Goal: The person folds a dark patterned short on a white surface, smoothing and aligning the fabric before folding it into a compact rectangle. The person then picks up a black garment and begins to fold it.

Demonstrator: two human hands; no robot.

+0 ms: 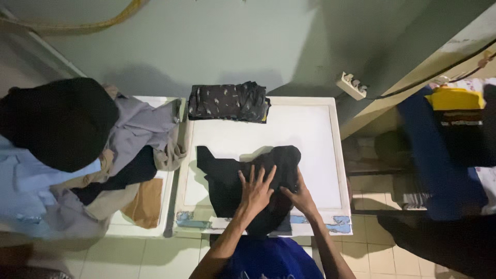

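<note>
The black garment [248,188] lies on the white table [315,134], towards its near edge, one part hanging over the front. Your left hand [256,191] presses flat on top of it, fingers [251,175] spread apart and gripping nothing. Your right hand [299,199] sits at the garment's right edge, fingers curled on the cloth; whether they pinch it, you cannot tell. At the table's far edge rests a folded dark patterned cloth [227,102]. To the left, a heap of clothes [77,155] covers a second white surface.
</note>
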